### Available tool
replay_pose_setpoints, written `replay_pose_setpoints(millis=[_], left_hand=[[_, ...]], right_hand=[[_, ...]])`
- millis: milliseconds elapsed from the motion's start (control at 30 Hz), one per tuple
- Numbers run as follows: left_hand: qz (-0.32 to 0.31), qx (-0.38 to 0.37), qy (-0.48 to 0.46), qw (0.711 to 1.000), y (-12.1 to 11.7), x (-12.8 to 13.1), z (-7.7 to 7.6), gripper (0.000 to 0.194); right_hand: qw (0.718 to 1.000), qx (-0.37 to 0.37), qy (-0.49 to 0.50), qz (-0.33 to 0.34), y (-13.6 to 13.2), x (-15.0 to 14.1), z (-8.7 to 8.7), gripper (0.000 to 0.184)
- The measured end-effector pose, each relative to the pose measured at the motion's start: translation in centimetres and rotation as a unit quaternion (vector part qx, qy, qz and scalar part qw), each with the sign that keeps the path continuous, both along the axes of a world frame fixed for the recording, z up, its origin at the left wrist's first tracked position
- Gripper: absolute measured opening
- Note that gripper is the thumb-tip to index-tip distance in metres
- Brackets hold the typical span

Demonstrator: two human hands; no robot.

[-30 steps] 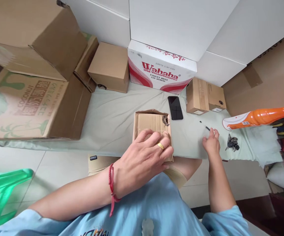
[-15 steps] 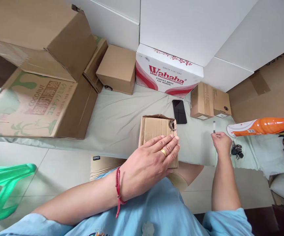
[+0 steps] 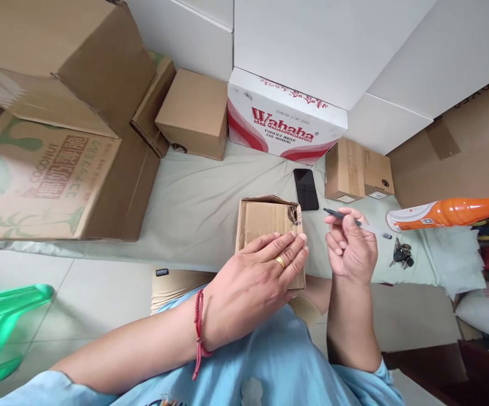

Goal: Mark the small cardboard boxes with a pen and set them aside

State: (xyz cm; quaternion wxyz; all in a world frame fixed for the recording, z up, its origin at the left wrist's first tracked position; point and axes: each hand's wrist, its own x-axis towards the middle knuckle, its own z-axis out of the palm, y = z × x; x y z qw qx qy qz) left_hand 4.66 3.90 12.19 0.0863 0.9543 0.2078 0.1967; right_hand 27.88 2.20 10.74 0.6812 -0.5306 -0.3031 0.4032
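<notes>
My left hand (image 3: 261, 270) lies flat over the lower part of a small cardboard box (image 3: 265, 220), fingers stretched out and pointing right. That box has a dark torn hole near its upper right corner and sits at the near edge of the cloth-covered surface. To the right of it, my right hand (image 3: 352, 245) is raised with a pen (image 3: 365, 226) pinched between thumb and fingers. The pen's dark tip points left, toward a black phone (image 3: 306, 189) lying just beyond the box.
Along the back stand a white Wahaba-style water carton (image 3: 284, 121) and small brown boxes (image 3: 346, 169). Large cartons (image 3: 58, 180) fill the left. An orange bottle (image 3: 451, 213) and keys (image 3: 402, 254) lie at right. A green stool (image 3: 7, 327) stands on the floor.
My right hand has moved left toward the box and turned palm up, swinging the pen so its tip points left. My left hand stays on the box.
</notes>
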Motion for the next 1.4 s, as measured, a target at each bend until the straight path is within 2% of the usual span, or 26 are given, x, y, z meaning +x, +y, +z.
replay_pose_setpoints(millis=[133,233,333,467,733,867,1267,1400], left_hand=[[0.003,0.001,-0.009,1.000,-0.2,-0.1,-0.2,0.062],[0.002,-0.002,-0.011,1.000,-0.2,-0.1,-0.3,0.062],[-0.001,-0.007,-0.019,1.000,-0.1,-0.2,-0.5,0.064],[-0.006,-0.007,-0.032,0.999,0.0,-0.2,-0.6,0.063],[-0.006,-0.007,-0.049,0.999,0.0,0.0,-0.9,0.055],[-0.009,-0.009,-0.047,0.999,-0.1,-0.1,-0.9,0.050],[-0.006,-0.001,-0.055,0.998,-0.1,-0.2,-0.8,0.050],[-0.007,-0.008,-0.058,0.998,-0.1,-0.1,-0.8,0.051]], right_hand=[[0.995,0.008,-0.098,0.029,1.0,-3.5,0.0,0.026],[0.980,0.026,-0.192,-0.035,1.6,-5.2,-0.6,0.024],[0.953,0.035,-0.286,-0.096,1.8,-6.2,-0.7,0.027],[0.931,0.019,-0.357,-0.074,1.6,-6.3,-0.4,0.027],[0.913,0.017,-0.402,-0.065,1.5,-6.3,-0.1,0.026],[0.906,-0.007,-0.421,-0.052,1.6,-6.3,0.1,0.026],[0.902,-0.006,-0.428,-0.044,1.2,-6.1,0.0,0.026],[0.890,-0.001,-0.454,-0.053,1.1,-6.2,0.2,0.023]])
